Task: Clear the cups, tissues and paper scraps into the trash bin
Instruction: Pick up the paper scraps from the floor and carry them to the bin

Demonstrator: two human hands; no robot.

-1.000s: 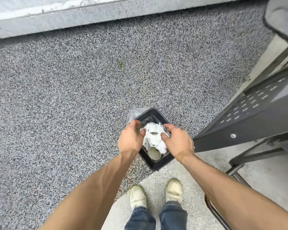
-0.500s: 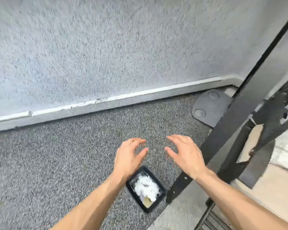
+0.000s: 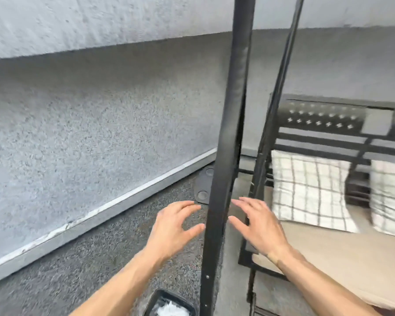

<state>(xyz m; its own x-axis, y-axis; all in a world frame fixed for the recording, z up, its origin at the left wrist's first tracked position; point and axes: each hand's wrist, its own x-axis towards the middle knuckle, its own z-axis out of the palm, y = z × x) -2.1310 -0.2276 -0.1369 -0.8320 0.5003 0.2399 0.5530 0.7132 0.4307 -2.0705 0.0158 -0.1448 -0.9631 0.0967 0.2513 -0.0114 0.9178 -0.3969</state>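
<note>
Black plastic marks the trash bin (image 3: pixel 169 303) at the near bottom edge of our view, standing on the speckled floor (image 3: pixel 89 258) with white tissues (image 3: pixel 172 309) heaped inside it. We hold both hands out above and beyond the bin, empty, fingers spread and relaxed. Our left hand (image 3: pixel 173 226) hovers over the floor; our right hand (image 3: pixel 258 224) hovers on the other side of a black metal post (image 3: pixel 226 156) that rises between them, neither hand touching it. A grey textured wall (image 3: pixel 89 122) with a pale baseboard (image 3: pixel 100 213) runs along the left. To the right, a black metal bench (image 3: pixel 324 124) carries a beige cushion (image 3: pixel 351 258) and two checked pillows (image 3: pixel 310 190) propped against its perforated back. A flat grey plate (image 3: pixel 203 185) lies on the floor at the foot of the wall.
</note>
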